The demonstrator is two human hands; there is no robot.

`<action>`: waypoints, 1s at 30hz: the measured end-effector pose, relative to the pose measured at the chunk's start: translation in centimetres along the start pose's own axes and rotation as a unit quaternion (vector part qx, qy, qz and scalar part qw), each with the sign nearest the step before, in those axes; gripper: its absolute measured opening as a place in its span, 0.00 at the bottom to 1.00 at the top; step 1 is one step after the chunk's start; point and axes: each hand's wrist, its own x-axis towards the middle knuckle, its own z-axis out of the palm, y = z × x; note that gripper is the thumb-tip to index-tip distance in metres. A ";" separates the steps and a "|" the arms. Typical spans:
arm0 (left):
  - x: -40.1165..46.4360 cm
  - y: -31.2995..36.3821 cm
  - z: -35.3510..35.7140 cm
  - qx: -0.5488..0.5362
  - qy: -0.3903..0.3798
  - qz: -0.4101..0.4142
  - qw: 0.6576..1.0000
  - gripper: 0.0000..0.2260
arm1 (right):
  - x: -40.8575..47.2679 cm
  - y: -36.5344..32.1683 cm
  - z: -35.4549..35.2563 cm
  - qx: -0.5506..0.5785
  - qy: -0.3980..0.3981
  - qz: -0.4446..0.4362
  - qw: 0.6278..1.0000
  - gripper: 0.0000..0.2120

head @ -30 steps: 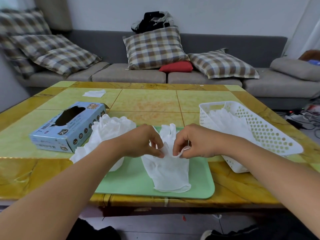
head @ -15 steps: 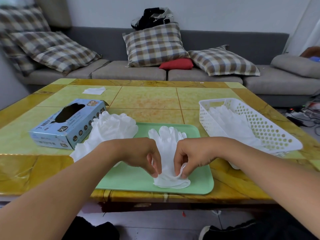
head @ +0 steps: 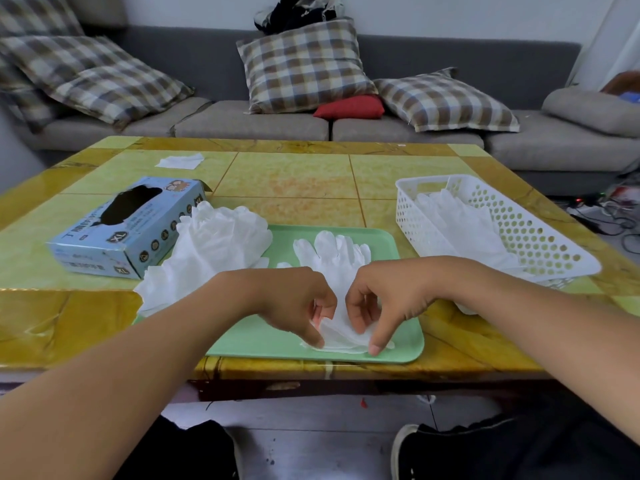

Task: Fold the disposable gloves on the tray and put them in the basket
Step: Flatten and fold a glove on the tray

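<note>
A white disposable glove (head: 334, 258) lies flat on the green tray (head: 401, 337), fingers pointing away from me. My left hand (head: 294, 299) and my right hand (head: 384, 299) both press down on its cuff end near the tray's front edge, fingertips pinching the thin material. A loose pile of white gloves (head: 214, 247) rests on the tray's left side. The white perforated basket (head: 540, 237) stands to the right with folded gloves (head: 460, 223) inside.
A blue glove box (head: 128, 230) lies left of the pile. A white tissue (head: 180, 161) sits at the table's far left. A grey sofa with checked cushions runs behind the table. Cables lie on the floor at the right.
Both hands have slid along the glove from its middle toward me to the cuff end, flattening it on the tray. The glove's fingers are now uncovered.
</note>
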 end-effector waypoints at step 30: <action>-2.0 3.3 -5.5 -0.547 0.504 -0.003 0.669 0.09 | -2.5 -1.1 -4.9 0.637 0.247 -0.162 0.712 0.32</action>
